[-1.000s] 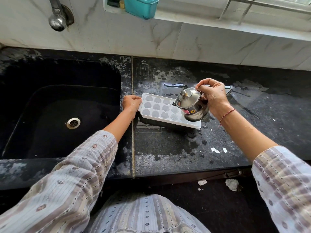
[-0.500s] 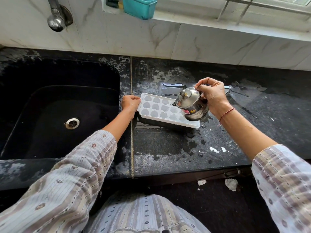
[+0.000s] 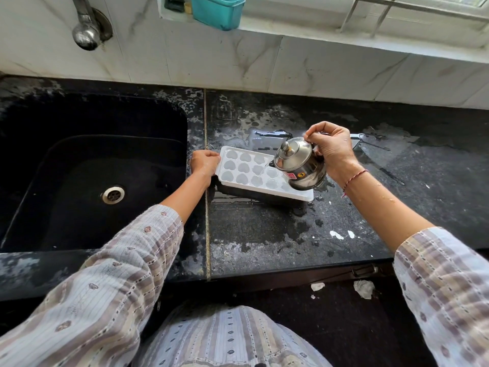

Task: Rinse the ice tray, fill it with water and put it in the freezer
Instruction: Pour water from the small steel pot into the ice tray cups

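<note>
A white ice tray (image 3: 246, 168) with heart-shaped cells lies on the wet black counter (image 3: 264, 234), just right of the sink. My left hand (image 3: 203, 162) grips its left end with curled fingers. My right hand (image 3: 332, 149) holds a small lidded steel pot (image 3: 300, 165) by its handle, tilted to the left over the tray's right half. A thin stream of water runs from the pot's spout into a cell near the tray's middle. The pot hides the tray's far right cells.
A black sink (image 3: 87, 170) with a steel drain (image 3: 113, 194) lies to the left, with a steel tap (image 3: 86, 27) above it on the tiled wall. A teal container (image 3: 217, 10) stands on the window ledge. Puddles cover the counter behind the tray.
The pot has tipped a little further left and water now streams from its spout into the tray. My left hand stays on the tray's left end.
</note>
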Action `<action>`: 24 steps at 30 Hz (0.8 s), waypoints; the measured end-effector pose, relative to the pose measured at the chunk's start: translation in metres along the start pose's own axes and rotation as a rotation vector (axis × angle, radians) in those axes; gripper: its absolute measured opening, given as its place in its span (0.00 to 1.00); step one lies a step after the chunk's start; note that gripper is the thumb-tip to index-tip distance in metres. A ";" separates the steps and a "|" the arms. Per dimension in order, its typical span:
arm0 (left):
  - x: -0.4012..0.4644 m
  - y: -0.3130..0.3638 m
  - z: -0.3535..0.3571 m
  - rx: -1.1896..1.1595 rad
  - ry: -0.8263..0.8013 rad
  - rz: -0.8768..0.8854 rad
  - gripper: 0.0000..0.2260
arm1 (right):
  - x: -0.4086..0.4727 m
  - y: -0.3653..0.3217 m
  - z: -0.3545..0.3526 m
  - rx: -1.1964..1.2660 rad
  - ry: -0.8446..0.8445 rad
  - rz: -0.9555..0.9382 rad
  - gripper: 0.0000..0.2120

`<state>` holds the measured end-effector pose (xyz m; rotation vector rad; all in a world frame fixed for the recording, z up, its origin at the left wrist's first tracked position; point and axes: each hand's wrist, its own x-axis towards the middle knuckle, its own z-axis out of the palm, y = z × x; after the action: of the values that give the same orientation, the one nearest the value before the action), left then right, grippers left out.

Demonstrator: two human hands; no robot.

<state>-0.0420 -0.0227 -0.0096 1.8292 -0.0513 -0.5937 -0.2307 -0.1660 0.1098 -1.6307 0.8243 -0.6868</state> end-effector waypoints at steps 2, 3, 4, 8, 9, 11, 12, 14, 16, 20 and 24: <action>-0.001 0.000 0.000 -0.004 -0.002 0.000 0.07 | 0.000 0.000 0.000 -0.007 0.002 -0.002 0.15; -0.001 0.000 0.000 -0.004 -0.002 0.001 0.07 | 0.000 -0.001 0.000 -0.011 0.000 -0.004 0.15; -0.001 0.001 0.000 -0.004 -0.002 0.002 0.07 | -0.001 -0.001 0.000 -0.013 -0.002 -0.005 0.15; -0.001 0.000 0.001 -0.011 -0.007 0.000 0.07 | -0.001 0.000 0.000 -0.006 -0.003 -0.002 0.15; -0.001 0.000 0.001 -0.012 -0.006 -0.001 0.07 | -0.001 0.000 0.000 -0.001 0.000 0.001 0.15; -0.001 0.000 0.001 -0.015 -0.007 -0.003 0.06 | -0.001 0.001 0.000 0.006 0.006 0.007 0.16; -0.001 0.000 0.000 -0.017 -0.007 -0.003 0.06 | -0.001 0.001 0.000 0.008 0.005 0.010 0.15; 0.000 0.000 0.000 -0.021 -0.007 -0.002 0.06 | -0.002 0.002 0.001 0.020 0.002 0.016 0.15; 0.000 0.000 0.000 -0.021 -0.010 -0.001 0.06 | -0.002 0.003 0.000 0.058 0.007 0.031 0.16; 0.001 0.000 0.000 -0.017 -0.005 -0.003 0.05 | -0.001 0.004 0.000 0.139 0.027 0.067 0.16; 0.003 -0.001 0.000 -0.007 -0.006 -0.006 0.05 | 0.000 0.005 0.001 0.194 0.051 0.094 0.16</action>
<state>-0.0401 -0.0232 -0.0114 1.8210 -0.0477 -0.6030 -0.2305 -0.1661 0.1045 -1.3973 0.8390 -0.7219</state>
